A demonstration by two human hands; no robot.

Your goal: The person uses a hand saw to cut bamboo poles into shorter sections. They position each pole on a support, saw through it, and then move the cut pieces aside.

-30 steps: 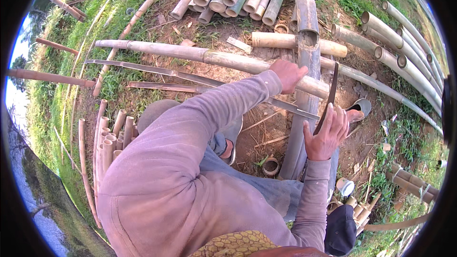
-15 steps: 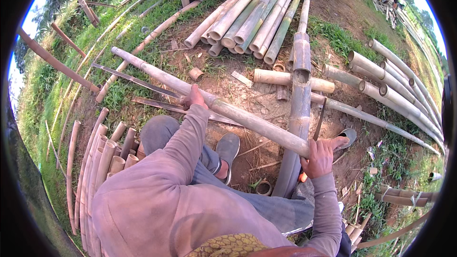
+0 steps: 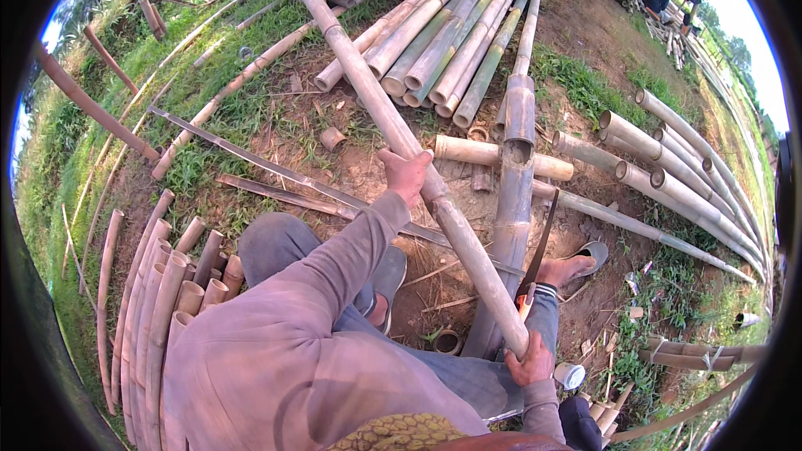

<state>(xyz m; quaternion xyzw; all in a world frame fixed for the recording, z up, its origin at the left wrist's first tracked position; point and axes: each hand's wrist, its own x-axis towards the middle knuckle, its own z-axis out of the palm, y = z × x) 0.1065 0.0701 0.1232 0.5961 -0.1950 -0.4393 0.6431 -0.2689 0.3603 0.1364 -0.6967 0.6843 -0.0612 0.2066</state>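
A long pale bamboo pole (image 3: 468, 242) runs slantwise before me, its near end low by my right knee and its far end up by the stacked poles. My left hand (image 3: 405, 175) wraps round its middle. Down at the near end, my right hand (image 3: 532, 359) grips it, partly hidden behind the pole. Beneath lies a thick bamboo piece (image 3: 520, 117) with a cut-out opening, resting over a short bamboo crosspiece (image 3: 455, 149). A saw with a dark blade (image 3: 545, 238) and an orange handle (image 3: 525, 305) leans by my right shin, touched by neither hand.
Bamboo poles (image 3: 451, 42) lie bundled ahead, and more poles (image 3: 693, 163) fan out at the right. Cut lengths (image 3: 159, 301) stand at my left. Two long flat strips (image 3: 276, 169) cross the ground left of my knees. A white-lidded container (image 3: 570, 376) sits near my right hand.
The held pole has swung from lying across me to pointing ahead. My left hand moved right; my right hand moved down and toward me. The saw's orange handle now shows more.
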